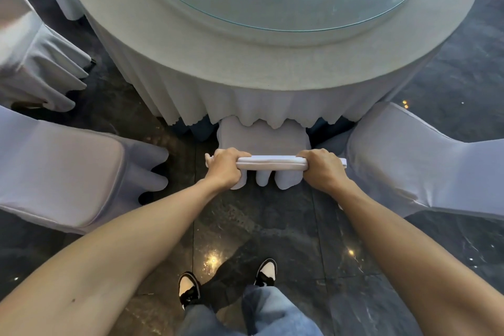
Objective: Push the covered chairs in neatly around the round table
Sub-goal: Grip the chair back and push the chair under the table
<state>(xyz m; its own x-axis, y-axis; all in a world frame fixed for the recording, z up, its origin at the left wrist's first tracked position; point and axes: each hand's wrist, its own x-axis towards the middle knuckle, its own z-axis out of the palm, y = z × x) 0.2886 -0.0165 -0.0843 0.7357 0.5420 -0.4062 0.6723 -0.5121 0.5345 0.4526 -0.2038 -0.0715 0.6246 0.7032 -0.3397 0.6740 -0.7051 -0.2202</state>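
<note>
I have both hands on the top edge of the chair (263, 142) in front of me: the left hand (224, 168) clenched round the left end of the backrest, the right hand (323, 169) clenched round the right end, each grip closed on the white cover and the frame under it. The seat already reaches under the hanging tablecloth (218, 95) of the round worktop (245, 49), so I judge this chair to be nearly home.

To finish it well, I want even pressure from both arms, so the chair goes straight in and does not swing toward the chair on the right (409, 155), which stands just beside it. The chair on the left (68, 169) is further off and turned away, so there is more room on that side. I would aim the backrest to sit square to the worktop's edge.

The cover is loose cloth, and I expect it to slide on the frame if I only push with my palms, so a firm wrap of the fingers matters. The dark floor (272, 226) looks polished; the legs should glide, so a slow, short shove is enough. I would stop before the cloth bunches over the seat.

The glass disc (272, 16) on top bears nothing that I can see, so a light bump risks little.
</note>
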